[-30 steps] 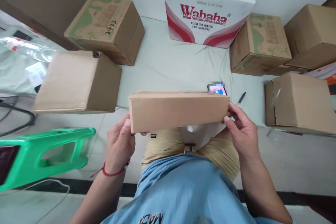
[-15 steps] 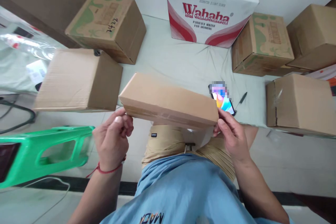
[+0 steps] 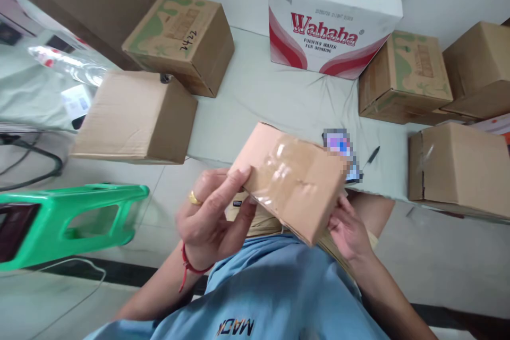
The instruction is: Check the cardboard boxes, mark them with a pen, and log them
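Note:
A small brown cardboard box [image 3: 295, 180] is held in the air over my lap, tilted, with a taped face showing and clear tape shining across it. My left hand [image 3: 215, 218], with a gold ring and a red string bracelet, pinches its left edge between thumb and fingers. At the box's lower right side, my right hand [image 3: 350, 228] grips it with bent fingers, partly hidden by the box. Just beyond the box's right corner lies a phone [image 3: 354, 172], its screen lit and partly blurred out. To the right of the phone is a dark pen-like object [image 3: 373, 155].
Cardboard boxes stand left, one plain [image 3: 119, 117], one marked 2422 [image 3: 179, 37]. A white and red Wahaha box [image 3: 330, 32] is at the back. More cardboard boxes [image 3: 458, 170] stand right. A green stool [image 3: 79, 218] is at the lower left.
The box has turned so that its taped face shows, and its left end has moved right. My left hand has moved right with it. The view has shifted slightly.

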Motion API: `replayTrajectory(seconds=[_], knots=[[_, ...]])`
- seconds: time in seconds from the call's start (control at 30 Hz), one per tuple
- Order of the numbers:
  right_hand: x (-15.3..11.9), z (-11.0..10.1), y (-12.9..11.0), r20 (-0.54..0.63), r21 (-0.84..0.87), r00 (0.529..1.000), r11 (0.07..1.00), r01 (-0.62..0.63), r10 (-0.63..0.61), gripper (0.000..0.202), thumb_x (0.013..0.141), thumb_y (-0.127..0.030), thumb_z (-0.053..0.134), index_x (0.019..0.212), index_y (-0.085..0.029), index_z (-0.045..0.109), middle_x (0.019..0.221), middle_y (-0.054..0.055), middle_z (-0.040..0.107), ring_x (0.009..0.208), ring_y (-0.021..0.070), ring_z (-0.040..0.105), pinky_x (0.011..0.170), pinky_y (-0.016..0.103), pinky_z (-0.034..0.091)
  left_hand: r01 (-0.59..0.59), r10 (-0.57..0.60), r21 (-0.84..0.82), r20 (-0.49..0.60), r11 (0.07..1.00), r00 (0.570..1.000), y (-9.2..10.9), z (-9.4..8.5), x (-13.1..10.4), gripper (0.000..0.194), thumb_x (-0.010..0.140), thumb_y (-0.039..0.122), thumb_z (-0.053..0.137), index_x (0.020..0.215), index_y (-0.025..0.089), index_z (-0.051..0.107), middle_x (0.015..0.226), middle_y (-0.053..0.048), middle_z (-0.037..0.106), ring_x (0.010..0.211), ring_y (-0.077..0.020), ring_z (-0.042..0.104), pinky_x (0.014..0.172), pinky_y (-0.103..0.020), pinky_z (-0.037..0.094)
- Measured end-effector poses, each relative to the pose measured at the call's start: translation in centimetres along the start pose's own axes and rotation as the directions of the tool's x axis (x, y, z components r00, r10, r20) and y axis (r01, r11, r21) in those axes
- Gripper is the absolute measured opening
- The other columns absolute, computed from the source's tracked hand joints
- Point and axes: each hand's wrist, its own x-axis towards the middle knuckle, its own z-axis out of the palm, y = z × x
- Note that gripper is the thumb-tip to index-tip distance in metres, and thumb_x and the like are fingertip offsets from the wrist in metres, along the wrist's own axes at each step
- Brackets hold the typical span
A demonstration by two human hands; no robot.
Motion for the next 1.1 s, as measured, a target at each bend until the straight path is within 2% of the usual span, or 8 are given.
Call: replayTrajectory(seconds=[0.1,0.2,0.37,0.53,0.7,0.9,1.03,1.1], knots=[[-0.6,0.2,1.1,0.024,0.049,1.0,0.999,-0.017,0.015,0.057,0.066,-0.045,0.103,0.115,-0.033,0.077,0.101,0.002,0.074,0.084,0.0201,0.071,0.068,0.032,0.061,-0.02,0.02,-0.018,-0.022,1.0,1.0,-0.1,0.8,-0.3,0.045,0.092,0.04,0.075,0.136,0.033,0.075,0.091,-0.005,0.067,0.097,-0.0306,0.071,0.086,-0.049,0.064],[-0.9,0.4,1.4,0.027,0.036,1.0,0.999,0.0,-0.001,0.06,0.066,-0.046,0.103,0.116,-0.031,0.074,0.091,0.0,0.069,0.075,0.0173,0.068,0.063,0.029,0.057,0.028,-0.028,-0.061,-0.006,0.998,1.0,-0.3,1.2,-0.3,0.054,0.094,0.056,0.072,0.144,0.035,0.069,0.102,-0.007,0.064,0.111,-0.0343,0.068,0.105,-0.059,0.06],[-1.0,0.3,0.7,0.035,-0.11,0.996,0.991,0.083,-0.079,0.09,0.08,-0.043,0.094,0.158,-0.041,0.05,0.098,-0.005,0.063,0.055,0.0076,0.054,0.045,0.021,0.042,0.11,-0.113,-0.097,-0.02,0.989,0.993,-0.3,1.3,0.4,0.054,0.101,0.059,0.072,0.151,0.042,0.061,0.13,-0.009,0.056,0.142,-0.0367,0.053,0.13,-0.067,0.039],[-1.2,0.0,0.1,0.148,-0.181,0.985,0.977,0.115,-0.088,0.081,0.088,-0.048,0.09,0.159,-0.04,0.051,0.101,-0.002,0.064,0.06,0.0094,0.059,0.047,0.022,0.047,0.186,-0.192,-0.099,-0.047,0.977,0.98,-1.2,0.2,0.5,0.055,0.094,0.036,0.086,0.146,0.039,0.068,0.135,-0.009,0.058,0.128,-0.0309,0.06,0.1,-0.047,0.062],[-1.2,0.8,-0.1,0.289,-0.197,0.957,0.98,0.044,0.015,0.092,0.073,-0.052,0.102,0.151,-0.032,0.058,0.115,0.006,0.072,0.072,0.0151,0.065,0.055,0.029,0.059,0.312,-0.314,-0.042,-0.085,0.949,0.945,-2.8,-1.0,1.5,0.049,0.088,0.039,0.093,0.135,0.037,0.079,0.114,-0.006,0.061,0.104,-0.0255,0.061,0.085,-0.041,0.061],[-0.1,0.8,1.3,0.254,-0.214,0.955,0.972,-0.096,0.15,0.075,0.075,-0.065,0.098,0.128,-0.022,0.07,0.078,0.0,0.069,0.058,0.0142,0.063,0.046,0.023,0.051,0.386,-0.395,0.114,0.071,0.916,0.916,-6.3,1.3,3.5,0.035,0.089,0.045,0.085,0.117,0.025,0.084,0.104,-0.004,0.063,0.076,-0.0161,0.056,0.084,-0.037,0.058],[1.2,-0.8,2.7,0.142,-0.11,0.949,0.957,-0.268,0.282,0.075,0.066,-0.085,0.091,0.09,-0.018,0.07,0.056,-0.002,0.062,0.039,0.0088,0.05,0.033,0.017,0.035,0.561,-0.528,-0.088,0.247,0.823,0.812,-8.3,4.1,3.6,0.04,0.094,0.046,0.073,0.123,0.019,0.078,0.098,-0.004,0.067,0.081,-0.0171,0.062,0.083,-0.035,0.056],[1.6,-1.6,3.0,0.142,-0.025,0.925,0.935,-0.354,0.353,0.078,0.063,-0.087,0.091,0.091,-0.018,0.07,0.054,-0.003,0.064,0.033,0.0067,0.044,0.03,0.016,0.027,0.661,-0.596,-0.222,0.297,0.717,0.746,-8.8,4.9,3.0,0.046,0.095,0.048,0.072,0.13,0.019,0.072,0.097,-0.003,0.069,0.086,-0.0184,0.066,0.086,-0.035,0.056]])
